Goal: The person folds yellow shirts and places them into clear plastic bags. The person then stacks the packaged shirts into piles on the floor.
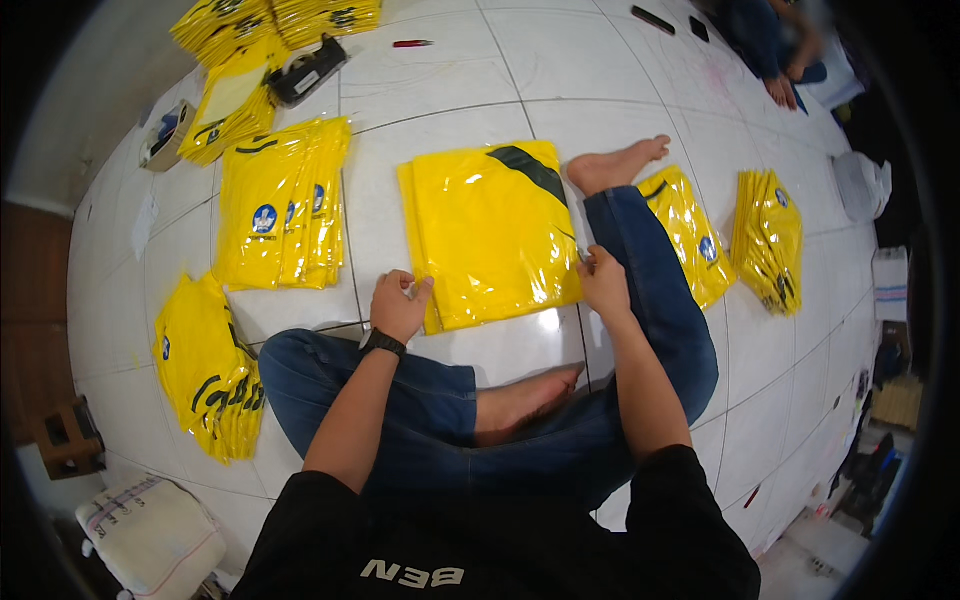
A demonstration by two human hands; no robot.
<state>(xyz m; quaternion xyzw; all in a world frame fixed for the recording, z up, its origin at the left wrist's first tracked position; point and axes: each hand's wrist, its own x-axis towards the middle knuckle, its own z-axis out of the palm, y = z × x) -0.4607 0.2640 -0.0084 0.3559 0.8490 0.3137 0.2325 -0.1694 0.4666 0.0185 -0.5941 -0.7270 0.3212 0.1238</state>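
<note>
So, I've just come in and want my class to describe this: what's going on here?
A person sits on a tiled floor with yellow packets in clear plastic lying flat in front. The left-hand grip is at their lower-left edge, the right-hand grip at their right edge; whether either pinches the plastic is hard to tell. Other yellow stacks lie to both sides, and a black tape dispenser is at upper left.

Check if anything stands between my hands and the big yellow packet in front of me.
Nothing visible does: the left hand is at the lower left corner of the yellow packet, the right hand by its right edge. The bent right leg lies to the right, not in between.
</note>
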